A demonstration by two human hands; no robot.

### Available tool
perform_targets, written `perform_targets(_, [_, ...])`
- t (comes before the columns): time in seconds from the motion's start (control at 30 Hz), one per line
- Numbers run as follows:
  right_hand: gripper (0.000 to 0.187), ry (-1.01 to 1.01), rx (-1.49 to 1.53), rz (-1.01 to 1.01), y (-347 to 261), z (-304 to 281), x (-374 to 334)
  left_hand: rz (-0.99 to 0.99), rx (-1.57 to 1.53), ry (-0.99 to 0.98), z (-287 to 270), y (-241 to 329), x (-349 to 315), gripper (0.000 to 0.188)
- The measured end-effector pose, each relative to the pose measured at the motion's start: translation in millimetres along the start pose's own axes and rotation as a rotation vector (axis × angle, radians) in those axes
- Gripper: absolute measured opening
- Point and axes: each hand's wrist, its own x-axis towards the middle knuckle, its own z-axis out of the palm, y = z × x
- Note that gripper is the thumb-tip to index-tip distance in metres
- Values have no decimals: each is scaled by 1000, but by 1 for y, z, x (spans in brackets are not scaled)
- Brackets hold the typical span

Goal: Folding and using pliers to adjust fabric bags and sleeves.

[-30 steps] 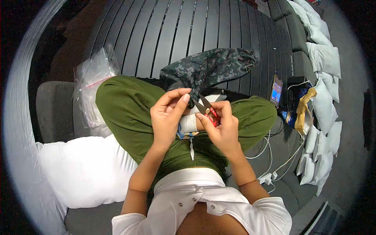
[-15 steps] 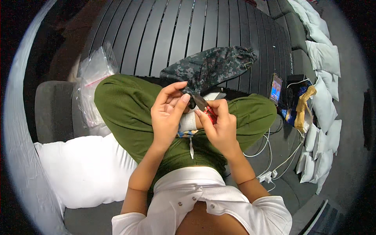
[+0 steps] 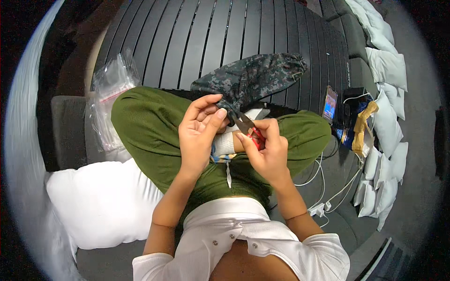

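Observation:
A dark camouflage cloth piece (image 3: pixel 255 77) with a pixel pattern stretches from my lap onto the black slatted table. My left hand (image 3: pixel 199 129) pinches its near end between thumb and fingers. In my right hand (image 3: pixel 266 150) are small scissors (image 3: pixel 253 132) with red handles and dark blades. The blades point up and left, spread somewhat apart, with their tips close to the cloth beside my left fingers. Whether the blades touch the cloth I cannot tell.
The slatted table (image 3: pixel 187 37) lies ahead. Clear plastic bags (image 3: pixel 112 100) rest at my left knee, above a white pillow (image 3: pixel 103 203). To the right are a lit phone (image 3: pixel 330 105), a blue and gold package (image 3: pixel 363 129), white cables with a plug block (image 3: pixel 318 209), and several white cushions (image 3: pixel 388 70).
The scissors' blades have spread apart, and my right hand has shifted slightly right. My left hand keeps its pinch on the cloth, nearly in place.

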Motion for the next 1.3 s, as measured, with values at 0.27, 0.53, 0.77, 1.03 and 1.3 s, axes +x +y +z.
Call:
perform_targets(0.27, [25,-4,38,4,1,6,4,-42,-38,-22,0,-1,-1,26])
perform_targets(0.53, [26,-2,62,14,-5,6,7,-85,-75,-23,3,-2,-1,24])
perform_targets(0.77, [25,6,61,2,-5,7,10,-86,-129,-20,2,-1,0,20])
perform_targets(1.03, [26,-7,67,-3,-7,5,11,-69,-158,-45,2,-1,0,20])
perform_targets(1.3, [22,-36,35,-35,-9,3,15,-34,-111,-47,-2,-1,-1,14])
